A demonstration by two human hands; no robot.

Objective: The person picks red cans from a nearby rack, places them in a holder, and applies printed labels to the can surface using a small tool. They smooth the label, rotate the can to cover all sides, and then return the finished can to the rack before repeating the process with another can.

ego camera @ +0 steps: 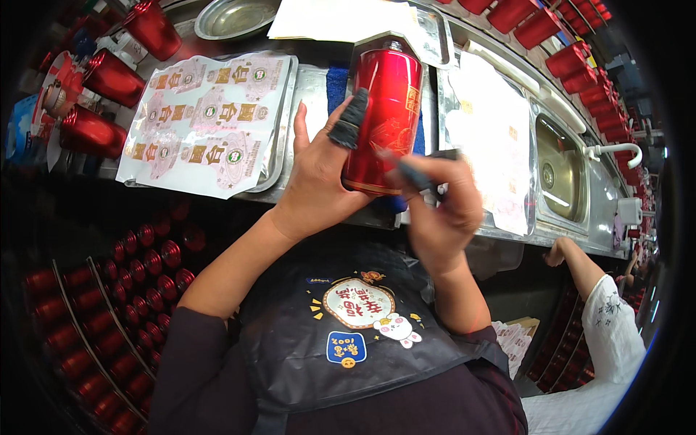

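Note:
A glossy red bottle (385,119) with gold lettering and a line pattern lies on a blue cloth (336,89), its neck pointing away from me. My left hand (326,157) grips its left side and base, with black finger cots on some fingers. My right hand (443,201), blurred, is at the bottle's lower right with thumb and fingers brought together; whether something small is between them cannot be told. Left of the bottle, a sheet of printed decals (201,122) covers a metal tray. Another decal sheet (492,141) lies to the right.
A metal bowl (234,19) and white paper (342,22) are at the back. Red bottles (111,79) stand at the left; more line the right back. A sink (563,168) with a white faucet (617,152) is at right, near another person's arm (579,266). Racked red bottles (81,337) fill the lower left.

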